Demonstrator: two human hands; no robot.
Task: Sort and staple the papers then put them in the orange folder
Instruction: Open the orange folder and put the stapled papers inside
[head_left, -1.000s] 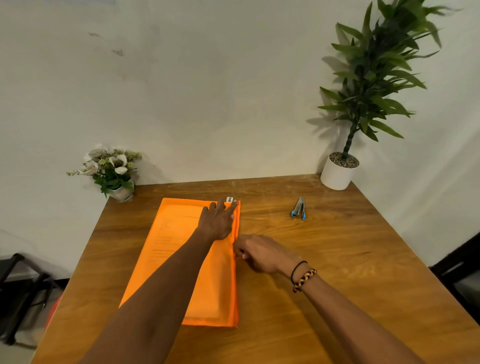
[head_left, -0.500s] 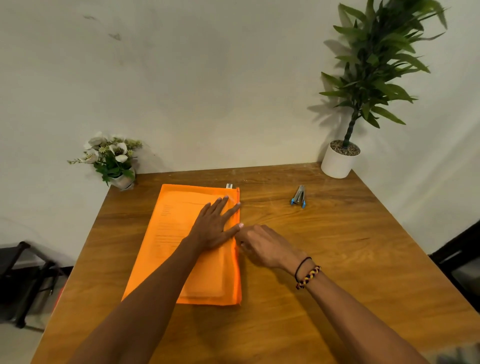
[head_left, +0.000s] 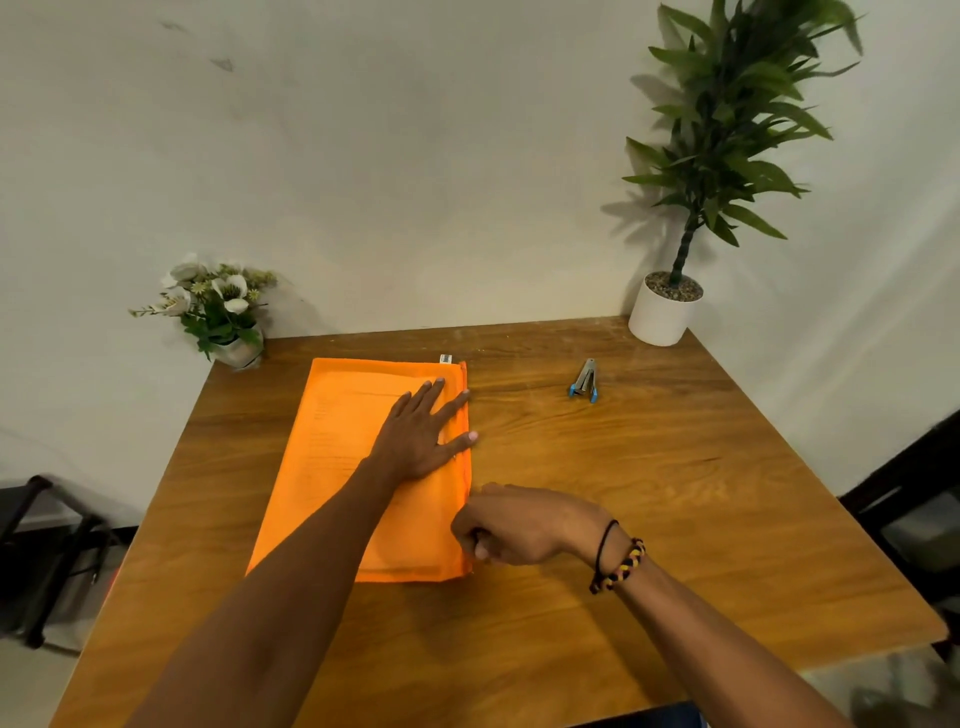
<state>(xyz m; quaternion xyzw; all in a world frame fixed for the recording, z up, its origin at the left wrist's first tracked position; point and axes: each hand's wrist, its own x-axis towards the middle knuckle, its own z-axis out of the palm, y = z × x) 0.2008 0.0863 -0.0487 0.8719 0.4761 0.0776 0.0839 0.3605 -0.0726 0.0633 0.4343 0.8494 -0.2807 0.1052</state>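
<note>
A small pot of white flowers (head_left: 221, 312) is being kept at the table's (head_left: 649, 519) far left corner. The orange folder (head_left: 337, 467), with papers faintly showing inside, is being pressed flat by the left hand (head_left: 423, 434), fingers spread. Its right edge is being pinched by the curled right hand (head_left: 514, 525). Further right, a stapler (head_left: 585, 379) and a potted plant (head_left: 670, 306) are being left untouched

Nothing can be read. Faint lines of print show through the folder (head_left: 337, 467) but are too dim to make out, and its small white tag (head_left: 445, 359) is blurred.
</note>
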